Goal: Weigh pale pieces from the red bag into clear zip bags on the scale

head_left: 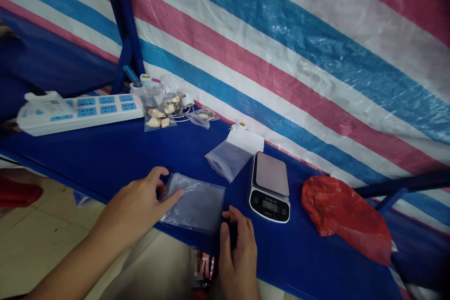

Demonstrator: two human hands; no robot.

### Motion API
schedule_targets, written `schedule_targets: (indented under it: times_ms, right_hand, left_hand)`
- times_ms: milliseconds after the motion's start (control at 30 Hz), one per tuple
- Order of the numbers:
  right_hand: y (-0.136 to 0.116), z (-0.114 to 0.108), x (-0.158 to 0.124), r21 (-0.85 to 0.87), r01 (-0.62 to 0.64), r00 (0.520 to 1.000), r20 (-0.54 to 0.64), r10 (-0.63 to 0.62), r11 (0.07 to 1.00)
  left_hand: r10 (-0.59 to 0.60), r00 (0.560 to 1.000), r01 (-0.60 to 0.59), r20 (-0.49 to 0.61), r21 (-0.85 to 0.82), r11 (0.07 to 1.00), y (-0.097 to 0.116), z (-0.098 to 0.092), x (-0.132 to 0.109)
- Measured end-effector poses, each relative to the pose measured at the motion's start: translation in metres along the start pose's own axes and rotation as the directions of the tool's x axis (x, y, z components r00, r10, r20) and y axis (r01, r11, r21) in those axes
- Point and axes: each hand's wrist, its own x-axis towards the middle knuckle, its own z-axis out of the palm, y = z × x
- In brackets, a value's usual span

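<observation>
A small stack of clear plastic bags (200, 204) lies flat on the blue table near its front edge. My left hand (146, 197) is at the bags' left side, its thumb stretched over their surface and apart from the index finger. Beside their right edge, my right hand (239, 248) holds nothing, with a gap between thumb and fingers. A digital scale (270, 187) stands to the right with a bare weighing plate. Behind the bags, a clear zip bag (228, 158) lies partly over a white sheet (248, 139).
A white power strip (91, 111) lies at the back left. Next to it are plastic bags with pale, chunky pieces (158, 117) and a smaller filled bag (204, 115). A red plastic bag (346, 215) lies right of the scale. A striped tarp (281, 65) hangs behind the blue table (295, 253).
</observation>
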Motion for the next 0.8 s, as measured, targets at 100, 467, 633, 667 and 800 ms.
schedule_targets:
  times_ms: [100, 467, 633, 667, 800]
  right_hand:
    - [0.002, -0.001, 0.0, 0.026, 0.007, 1.0, -0.006, -0.007, 1.0]
    - [0.046, -0.043, -0.017, 0.327, -0.253, 0.945, -0.117, 0.305, 0.91]
    - [0.053, -0.044, -0.016, 0.331, -0.233, 0.953, -0.109, 0.282, 0.914]
    - [0.054, -0.043, -0.015, 0.319, -0.218, 0.959, -0.103, 0.263, 0.922]
    - [0.059, -0.045, -0.015, 0.28, -0.158, 0.978, -0.089, 0.19, 0.947]
  left_hand:
    - [0.008, 0.998, -0.005, 0.063, -0.055, 0.999, 0.005, 0.002, 0.003]
    - [0.181, 0.983, -0.175, -0.028, -0.44, 0.881, 0.015, -0.017, 0.017]
    - [0.415, 0.909, -0.325, 0.031, -0.569, 0.756, 0.072, -0.047, 0.065]
    - [0.445, 0.895, -0.34, 0.039, -0.587, 0.735, 0.083, -0.051, 0.08]
    - [0.408, 0.906, -0.261, 0.117, -0.603, 0.754, 0.113, -0.048, 0.135]
